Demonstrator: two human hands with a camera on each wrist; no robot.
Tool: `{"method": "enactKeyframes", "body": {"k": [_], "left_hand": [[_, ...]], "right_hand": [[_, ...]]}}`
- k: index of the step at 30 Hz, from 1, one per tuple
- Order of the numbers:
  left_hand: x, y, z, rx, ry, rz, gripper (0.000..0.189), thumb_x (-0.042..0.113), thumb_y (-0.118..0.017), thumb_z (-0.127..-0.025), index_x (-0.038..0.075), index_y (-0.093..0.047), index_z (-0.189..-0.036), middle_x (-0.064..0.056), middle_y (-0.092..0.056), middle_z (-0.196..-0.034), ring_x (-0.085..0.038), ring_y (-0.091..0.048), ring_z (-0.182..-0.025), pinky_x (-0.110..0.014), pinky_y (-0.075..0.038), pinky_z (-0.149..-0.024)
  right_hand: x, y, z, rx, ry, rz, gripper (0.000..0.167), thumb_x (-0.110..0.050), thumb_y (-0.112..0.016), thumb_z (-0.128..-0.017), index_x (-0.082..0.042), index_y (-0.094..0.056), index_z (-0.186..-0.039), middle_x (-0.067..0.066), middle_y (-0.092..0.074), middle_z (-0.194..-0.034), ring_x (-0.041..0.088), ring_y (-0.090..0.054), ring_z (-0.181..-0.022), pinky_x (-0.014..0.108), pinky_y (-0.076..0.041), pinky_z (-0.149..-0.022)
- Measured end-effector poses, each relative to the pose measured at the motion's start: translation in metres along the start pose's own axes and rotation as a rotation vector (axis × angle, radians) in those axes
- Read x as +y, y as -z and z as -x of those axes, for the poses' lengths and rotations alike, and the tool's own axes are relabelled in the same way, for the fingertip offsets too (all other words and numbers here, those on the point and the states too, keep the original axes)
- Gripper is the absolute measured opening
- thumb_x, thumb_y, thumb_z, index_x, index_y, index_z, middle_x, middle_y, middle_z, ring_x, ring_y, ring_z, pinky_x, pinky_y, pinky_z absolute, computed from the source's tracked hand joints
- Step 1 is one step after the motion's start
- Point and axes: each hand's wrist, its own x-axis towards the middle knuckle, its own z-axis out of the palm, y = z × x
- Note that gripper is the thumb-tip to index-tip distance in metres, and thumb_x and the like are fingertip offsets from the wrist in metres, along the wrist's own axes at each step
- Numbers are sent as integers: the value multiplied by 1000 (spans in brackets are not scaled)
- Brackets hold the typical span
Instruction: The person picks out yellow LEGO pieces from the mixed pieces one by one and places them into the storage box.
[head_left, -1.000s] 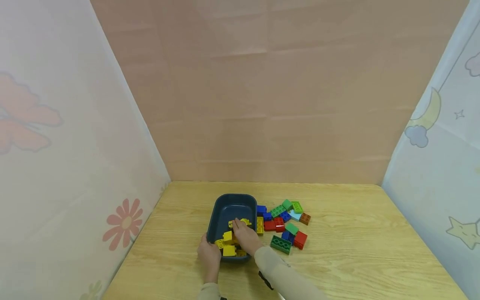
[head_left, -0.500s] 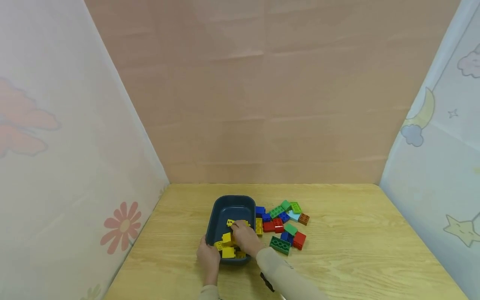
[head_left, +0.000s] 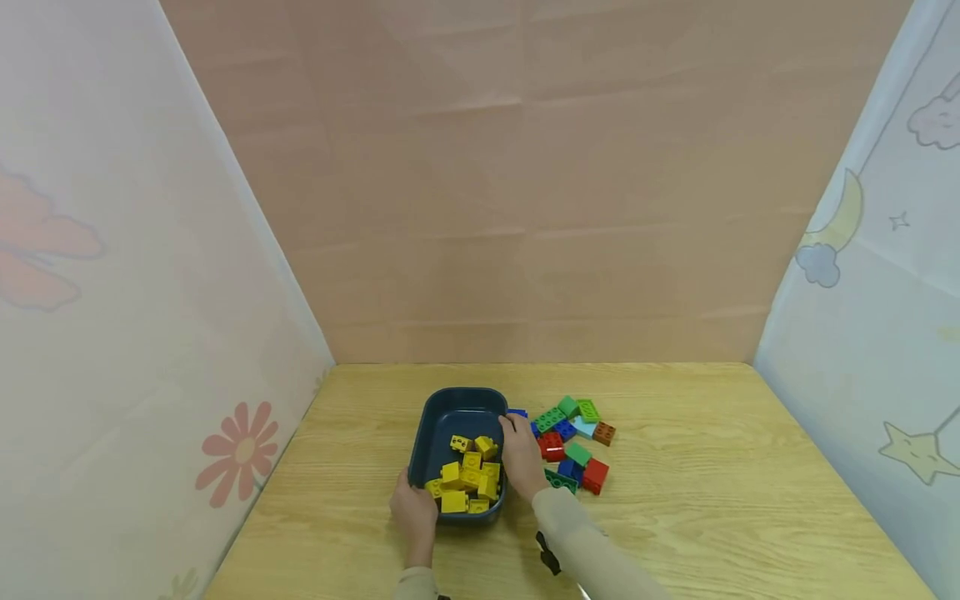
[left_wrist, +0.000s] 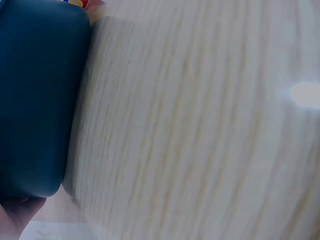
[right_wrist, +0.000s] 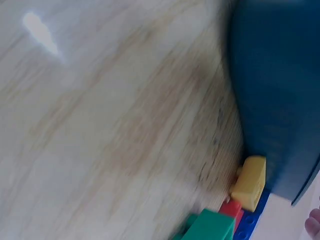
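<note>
A dark blue rectangular tray [head_left: 459, 408] stands on the wooden table, its near half filled with several yellow toy building bricks [head_left: 470, 477]. My left hand [head_left: 415, 510] grips the tray's left rim toward the near corner. Beside the right rim is my right hand [head_left: 522, 458], fingers pointing forward with the fingertips right at the edge. Under it, the right wrist view shows a yellow brick [right_wrist: 251, 182] lying outside against the tray wall. Only a few fingertips [right_wrist: 313, 225] of that hand show there, past the tray's corner.
Right of the tray lies a loose cluster of bricks: red ones [head_left: 596, 476], a dark green one [head_left: 561, 481], a light green one [head_left: 588, 410], a brown one [head_left: 604, 433] and several blue ones. Patterned side walls and a brown back wall enclose the table.
My right hand has lifted out of the tray and moved right to its outer edge, uncovering the yellow bricks inside. My left hand keeps its hold on the tray.
</note>
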Motion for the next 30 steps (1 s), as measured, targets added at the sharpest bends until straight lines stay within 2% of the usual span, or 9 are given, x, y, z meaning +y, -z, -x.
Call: {"method": "enactKeyframes", "body": {"k": [6,13,16,19,24,30], "left_hand": [[-1,1,0,0,-6,7,37,-13,-45,-77,-12,-53,-113,-32,-57,-101,-44,-57,-85,-50,-46,-66],[-2,-1,0,-6,-6,-2,37,-13,-45,-77,-11,-53,-114,-32,-57,-101,-43,-57,-82,-49,-47,-63],[-3,-1,0,-9,2,-6,38,-13,-45,-77,-11,-53,-114,-31,-57,-102,-43,-57,-83,-49,-46,-63],[-3,-1,1,-10,1,0,37,-13,-45,-77,-11,-53,-114,-31,-57,-102,-43,-57,-84,-49,-46,-64],[-1,0,2,-6,-13,11,37,-13,-45,-77,-12,-53,-113,-31,-57,-102,-44,-57,-86,-50,-46,-66],[-1,1,1,-3,-20,21,37,-14,-44,-77,-12,-53,-113,-32,-56,-103,-44,-56,-86,-50,-46,-65]], "right_hand": [[9,2,1,-84,-100,10,35,10,-66,-69,8,-58,-103,17,-52,-100,28,-50,-93,33,-49,-73],[10,4,5,-304,-214,28,23,7,-65,-73,7,-62,-96,16,-52,-91,27,-49,-84,35,-48,-71],[12,4,8,-373,-212,11,25,7,-65,-72,6,-63,-97,17,-52,-94,29,-48,-86,38,-47,-74],[15,3,11,-409,-177,-3,27,9,-64,-71,3,-65,-98,18,-54,-95,29,-48,-85,40,-46,-76],[17,1,15,-438,-122,23,24,7,-63,-73,1,-67,-96,17,-55,-92,27,-46,-81,39,-46,-72],[16,0,16,-446,-103,78,17,2,-68,-72,3,-66,-88,15,-52,-87,26,-45,-78,36,-46,-69]]}}
